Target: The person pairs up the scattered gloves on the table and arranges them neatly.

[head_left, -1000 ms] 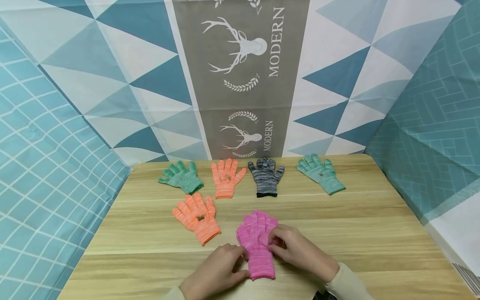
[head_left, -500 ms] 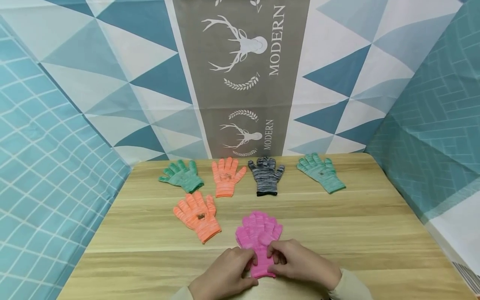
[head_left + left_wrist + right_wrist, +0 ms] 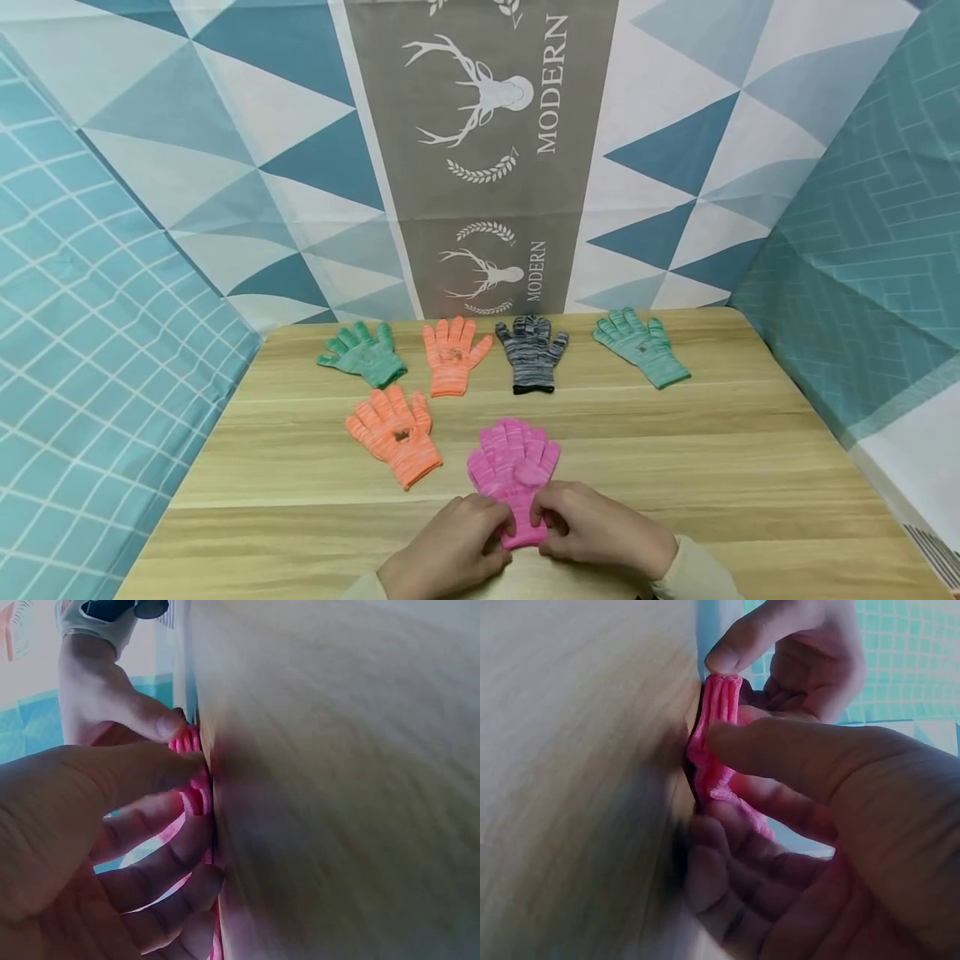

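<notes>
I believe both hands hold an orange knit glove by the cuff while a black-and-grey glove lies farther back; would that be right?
Not quite: the left hand and right hand hold a pink knit glove by the cuff, as the head view shows; the black-and-grey glove does lie farther back.

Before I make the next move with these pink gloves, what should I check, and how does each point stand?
1. Left hand holds the left side of the pink cuff: ok.
2. Right hand holds the right side: ok.
3. Fingers of the pink gloves point away from the person: ok.
4. Nearer orange glove lies apart from the pink gloves and both hands: ok.
5. Cuff sides in plain sight from the head view: not ok, the hands partly cover them.
6. Pink layers lined up throughout: cannot tell.
</notes>
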The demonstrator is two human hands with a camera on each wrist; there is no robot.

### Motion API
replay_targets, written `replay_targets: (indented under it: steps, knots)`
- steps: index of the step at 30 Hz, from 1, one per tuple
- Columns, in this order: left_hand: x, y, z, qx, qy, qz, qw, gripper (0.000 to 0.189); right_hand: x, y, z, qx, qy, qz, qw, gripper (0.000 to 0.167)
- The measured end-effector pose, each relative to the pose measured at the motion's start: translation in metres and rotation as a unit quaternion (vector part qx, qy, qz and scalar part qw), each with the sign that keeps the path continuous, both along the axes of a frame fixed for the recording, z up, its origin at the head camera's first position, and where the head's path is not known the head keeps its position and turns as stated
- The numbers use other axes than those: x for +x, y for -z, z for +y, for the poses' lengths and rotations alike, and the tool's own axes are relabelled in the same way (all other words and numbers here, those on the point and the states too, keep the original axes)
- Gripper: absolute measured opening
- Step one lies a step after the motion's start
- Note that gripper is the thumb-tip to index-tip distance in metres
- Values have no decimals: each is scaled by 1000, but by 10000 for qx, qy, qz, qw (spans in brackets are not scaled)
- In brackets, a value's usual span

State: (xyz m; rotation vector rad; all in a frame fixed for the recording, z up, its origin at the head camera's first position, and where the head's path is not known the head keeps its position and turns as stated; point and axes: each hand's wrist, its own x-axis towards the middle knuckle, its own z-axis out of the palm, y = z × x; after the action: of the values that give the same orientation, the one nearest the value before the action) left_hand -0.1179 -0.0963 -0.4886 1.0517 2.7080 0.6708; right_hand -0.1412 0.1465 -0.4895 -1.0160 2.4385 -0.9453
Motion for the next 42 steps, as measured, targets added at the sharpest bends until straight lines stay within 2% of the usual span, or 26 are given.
replay_targets:
  steps: [7,11,14,19,22,26,29,33,36,42]
  knots:
    - [-3,-1,-1,-14,-9,34,10000,11,-2,-3,0,-61,-28,-104,9999,9]
    - [-3,-3,-1,-98,-7,-50,9999,10,-5,-5,-3,-205,-44,-114,9997,15]
    - [-3,-3,-1,-115,7,-73,9999,11,-7,-5,-7,-312,-86,-2,9995,13]
    - [-5,-5,-2,-1,44,-110,9999,12,-5,-1,-13,-342,-351,421,9979,8]
    - [-9,-7,-5,31,-196,-13,9998,11,-4,2,-14,-350,-410,576,9969,6]
    - [-20,-10,-12,41,-799,274,9964,8,-3,4,-15,-390,-384,641,9964,4]
    - [-30,-10,-17,78,-1150,479,9922,8,-2,5,-15,-422,-350,593,9967,4]
    - [-41,-7,-20,26,-1522,583,9866,13,-3,5,-16,-427,-306,471,9975,6]
    - [-48,-4,-21,-50,-1706,587,9836,19,-3,6,-16,-418,-280,419,9979,8]
    - [-55,-2,-22,-62,-1811,606,9816,11,-4,7,-17,-449,-245,311,9982,8]
